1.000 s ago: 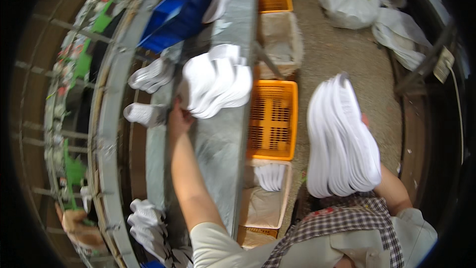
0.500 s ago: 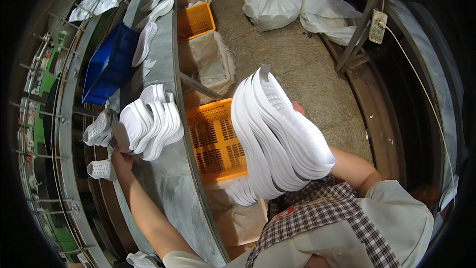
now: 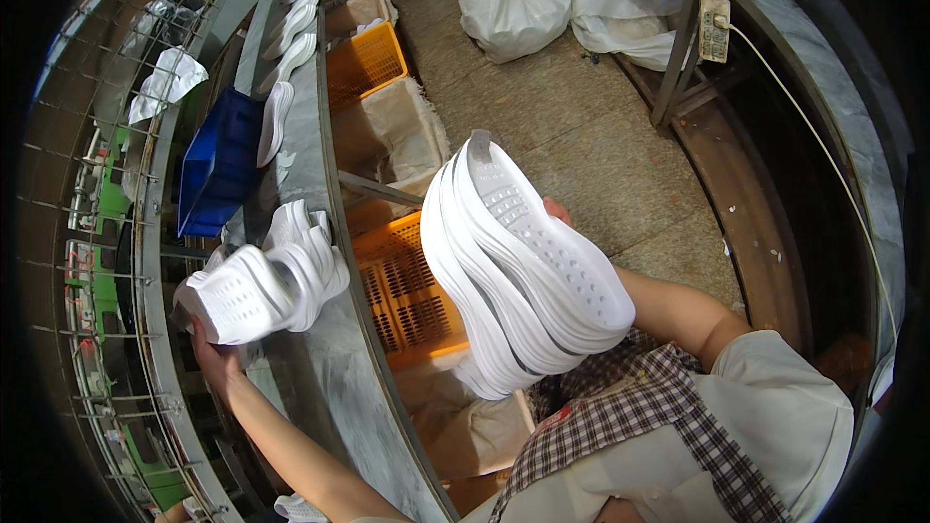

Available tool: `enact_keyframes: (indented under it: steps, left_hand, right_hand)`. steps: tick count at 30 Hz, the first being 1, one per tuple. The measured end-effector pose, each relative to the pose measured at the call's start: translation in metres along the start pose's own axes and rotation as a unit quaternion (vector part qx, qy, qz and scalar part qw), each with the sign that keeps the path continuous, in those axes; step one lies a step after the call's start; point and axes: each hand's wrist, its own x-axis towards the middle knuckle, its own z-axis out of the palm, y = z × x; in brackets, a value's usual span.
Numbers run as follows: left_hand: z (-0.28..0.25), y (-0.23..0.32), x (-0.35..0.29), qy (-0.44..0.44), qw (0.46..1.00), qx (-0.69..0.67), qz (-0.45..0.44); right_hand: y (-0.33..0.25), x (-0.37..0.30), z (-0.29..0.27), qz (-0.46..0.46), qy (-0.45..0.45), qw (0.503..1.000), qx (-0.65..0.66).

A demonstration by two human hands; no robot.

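A nested stack of white shoe soles (image 3: 528, 266) rests upright and tilted against my right arm. My right hand (image 3: 557, 210) is mostly hidden behind that stack, with only fingertips showing at its far edge; it is closed on the soles. At the left, my left hand (image 3: 215, 356) grips the near left edge of another white shoe sole (image 3: 237, 298), raised at an angle, with the dimpled face showing. Beside and behind it, more white soles (image 3: 315, 276) lie bunched on the grey metal bench (image 3: 334, 407).
An orange crate (image 3: 402, 281) and a lined box (image 3: 387, 131) stand along the bench's right side. A blue bin (image 3: 218, 165) sits at the bench's far left. Wire mesh (image 3: 87, 261) runs along the left. White bags (image 3: 513, 0) lie on the floor ahead.
My left hand has raised and tilted a shoe sole beside the pile on the bench. The stack at my right hand has turned slightly, showing more of its dimpled top. The view has shifted a little.
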Motion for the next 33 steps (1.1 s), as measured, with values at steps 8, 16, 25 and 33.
enact_keyframes:
  steps: [8, 16, 25, 33]
  left_hand:
    - [0.116, -0.018, -0.168, -0.091, 0.955, 0.25, 0.13]
    - [0.105, -0.178, -0.29, -0.096, 0.659, 0.725, 0.175]
    - [-0.154, -0.429, -0.283, -0.052, 0.641, 0.758, -0.106]
    - [-0.364, -0.638, -0.244, -0.119, 0.508, 0.826, -0.216]
  right_hand:
    - [-0.042, -0.018, -0.014, 0.029, 0.005, 1.0, 0.008]
    - [-0.057, -0.048, -0.095, 0.072, 0.11, 0.991, -0.004]
    - [0.011, -0.11, -0.256, 0.099, 0.293, 0.951, 0.004]
    - [0.118, -0.175, -0.389, 0.138, 0.395, 0.908, 0.028]
